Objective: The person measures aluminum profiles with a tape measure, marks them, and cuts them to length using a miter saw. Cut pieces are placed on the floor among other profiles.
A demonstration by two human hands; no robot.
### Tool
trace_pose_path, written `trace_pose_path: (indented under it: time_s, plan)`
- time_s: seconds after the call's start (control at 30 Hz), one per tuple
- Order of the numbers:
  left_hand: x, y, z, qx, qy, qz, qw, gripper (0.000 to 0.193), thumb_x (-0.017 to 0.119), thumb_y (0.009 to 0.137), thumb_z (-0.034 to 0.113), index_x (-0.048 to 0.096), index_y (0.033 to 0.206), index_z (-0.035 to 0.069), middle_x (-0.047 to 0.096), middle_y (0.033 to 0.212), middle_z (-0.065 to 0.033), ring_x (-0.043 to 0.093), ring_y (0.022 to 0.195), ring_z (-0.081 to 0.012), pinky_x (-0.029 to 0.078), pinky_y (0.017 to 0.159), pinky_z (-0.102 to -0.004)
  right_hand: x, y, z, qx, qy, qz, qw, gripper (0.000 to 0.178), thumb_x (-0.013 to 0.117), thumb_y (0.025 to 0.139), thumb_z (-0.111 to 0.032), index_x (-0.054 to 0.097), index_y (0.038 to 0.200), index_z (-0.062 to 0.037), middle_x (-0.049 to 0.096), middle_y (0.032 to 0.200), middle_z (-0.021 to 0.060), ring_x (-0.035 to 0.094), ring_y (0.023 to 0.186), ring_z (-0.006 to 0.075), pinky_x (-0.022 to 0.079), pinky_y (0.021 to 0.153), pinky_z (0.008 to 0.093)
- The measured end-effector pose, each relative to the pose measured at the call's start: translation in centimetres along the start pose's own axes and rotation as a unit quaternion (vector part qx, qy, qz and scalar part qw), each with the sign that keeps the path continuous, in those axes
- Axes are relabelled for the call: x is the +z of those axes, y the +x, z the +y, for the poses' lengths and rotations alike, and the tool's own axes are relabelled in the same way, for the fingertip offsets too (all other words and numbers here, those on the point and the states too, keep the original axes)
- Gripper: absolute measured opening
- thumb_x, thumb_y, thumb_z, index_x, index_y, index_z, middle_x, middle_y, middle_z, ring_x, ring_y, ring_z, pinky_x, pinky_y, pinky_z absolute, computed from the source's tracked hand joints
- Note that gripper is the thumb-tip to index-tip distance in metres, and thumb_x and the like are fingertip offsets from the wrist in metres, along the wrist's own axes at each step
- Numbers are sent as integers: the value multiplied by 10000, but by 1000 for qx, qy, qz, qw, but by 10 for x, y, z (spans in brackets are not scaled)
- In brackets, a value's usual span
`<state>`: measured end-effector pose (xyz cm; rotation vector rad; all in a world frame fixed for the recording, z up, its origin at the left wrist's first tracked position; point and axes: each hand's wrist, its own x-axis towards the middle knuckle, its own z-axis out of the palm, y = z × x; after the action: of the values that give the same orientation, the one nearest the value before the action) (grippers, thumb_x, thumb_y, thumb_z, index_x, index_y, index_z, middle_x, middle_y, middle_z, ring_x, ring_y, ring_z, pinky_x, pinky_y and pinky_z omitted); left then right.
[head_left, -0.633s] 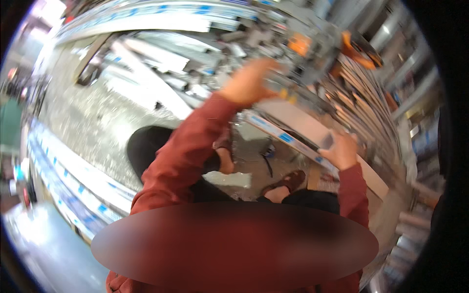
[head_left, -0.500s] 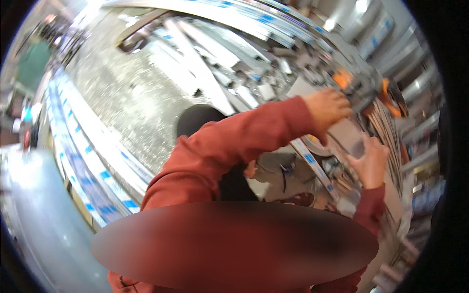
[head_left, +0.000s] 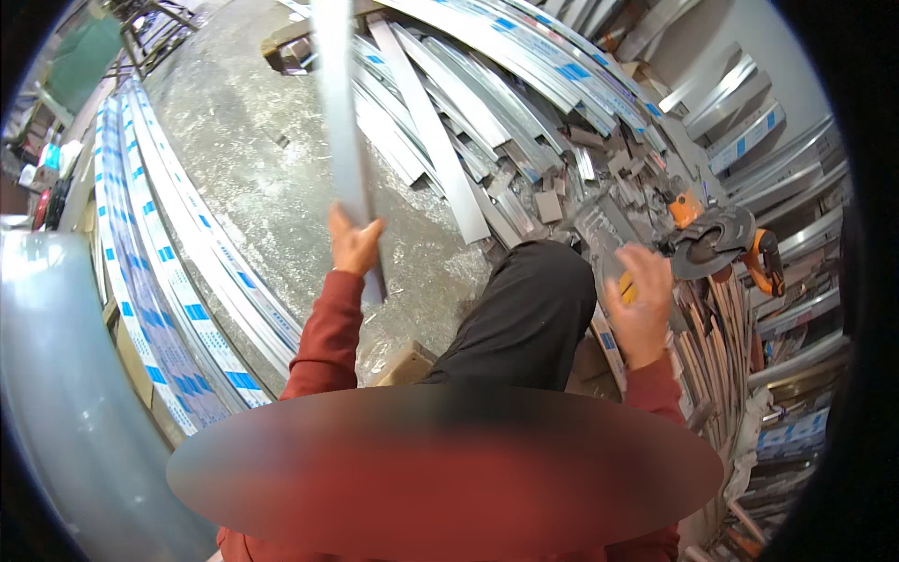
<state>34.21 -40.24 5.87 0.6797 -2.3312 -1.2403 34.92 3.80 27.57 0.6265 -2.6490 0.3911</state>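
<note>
My left hand (head_left: 354,245) is closed around the lower part of a long, silvery metal profile (head_left: 341,131). The profile rises away from me, its far part smeared by motion. My right hand (head_left: 642,314) is raised on the right, fingers up and apart, slightly blurred. A small yellow object (head_left: 626,288) shows beside its thumb; I cannot tell whether the hand touches it. Beyond that hand stands an orange and black cut-off saw (head_left: 716,242) with a round disc. My knee in black trousers (head_left: 529,314) is bent between the two hands.
Loose metal profiles (head_left: 435,140) lie in a pile ahead, with short offcuts (head_left: 550,206) at their near ends. Long profiles with blue-marked film (head_left: 178,272) run along the left. Thin strips (head_left: 716,347) lie at right. Below my left hand is a small block (head_left: 407,363).
My left hand has swung from the right side over to the left and now holds the metal profile. The right hand has moved left. The view has turned, and my knee shows.
</note>
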Motion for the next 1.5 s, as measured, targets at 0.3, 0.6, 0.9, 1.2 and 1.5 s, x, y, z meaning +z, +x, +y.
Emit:
trace_pose_path:
  time_s: [0.3, 0.6, 0.9, 1.2, 1.5]
  plan:
    - [32, -62, -201, -267, 78, 127, 952, 745, 894, 637, 185, 550, 1233, -101, 669, 1155, -267, 666, 1019, -419, 525, 956, -473, 77, -237, 110, 369, -73, -289, 880, 349, 729, 872, -224, 726, 1183, -66, 690, 1178, 181, 604, 1158, 354, 418, 1058, 483]
    - [66, -67, -152, -213, 450, 48, 866, 862, 926, 719, 355, 524, 1400, 12, 676, 1219, -175, 679, 1074, -354, 558, 948, -453, 80, -328, 204, 554, -85, -395, 728, 535, 739, 884, -266, 618, 1373, -87, 590, 1411, 165, 574, 1280, 354, 503, 1049, 455]
    - [138, -105, -94, -177, 157, -116, 965, 752, 882, 787, 297, 539, 1395, 17, 677, 1215, -157, 673, 1081, -305, 560, 944, -408, 124, -365, 256, 497, -54, -319, 805, 706, 802, 831, -229, 503, 1465, -152, 512, 1441, 147, 497, 1327, 364, 403, 1118, 470]
    - [192, -31, -29, -150, -160, -162, 962, 643, 837, 855, 240, 554, 1390, 22, 679, 1211, -140, 668, 1089, -256, 562, 940, -362, 64, -360, 275, 339, 5, -223, 914, 595, 809, 795, -150, 594, 1347, -92, 537, 1130, 130, 519, 1111, 351, 455, 983, 448]
    - [185, 60, 331, 398, -127, -90, 904, 396, 623, 1017, 205, 623, 1301, -71, 662, 1280, -190, 634, 1169, -270, 511, 1038, -370, 23, -358, 393, 392, -103, -204, 891, 568, 805, 808, -119, 620, 1345, -104, 585, 1240, 143, 536, 1206, 349, 441, 1042, 460]
